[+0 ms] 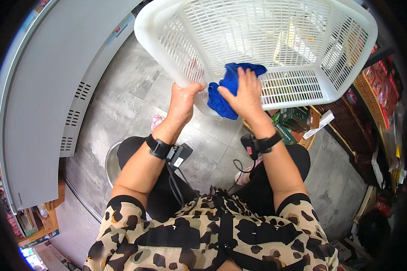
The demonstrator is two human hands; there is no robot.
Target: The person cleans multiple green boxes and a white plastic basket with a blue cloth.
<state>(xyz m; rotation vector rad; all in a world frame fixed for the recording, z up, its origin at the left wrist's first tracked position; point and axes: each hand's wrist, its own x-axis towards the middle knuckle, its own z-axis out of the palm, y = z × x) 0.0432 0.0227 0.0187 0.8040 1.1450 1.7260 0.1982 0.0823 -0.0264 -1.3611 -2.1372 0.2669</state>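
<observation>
A large white plastic basket (322,84) with slotted walls is tilted so that its inside faces me. My left hand (185,100) grips its near left rim, with the thumb over the edge and the fingers behind the wall. A blue cloth (229,81) lies over the near rim, partly inside the basket. My right hand (246,91) presses on the cloth with its fingers spread over it, and the palm side is hidden. Both wrists wear black straps with small boxes and cables.
Along the left stands a grey appliance (37,84) with vent slots and a small display. A metal bowl (113,164) sits by my left leg. Green boxes (295,118) and wicker baskets (346,125) with packaged goods line the right. Grey tiles (129,78) cover the floor.
</observation>
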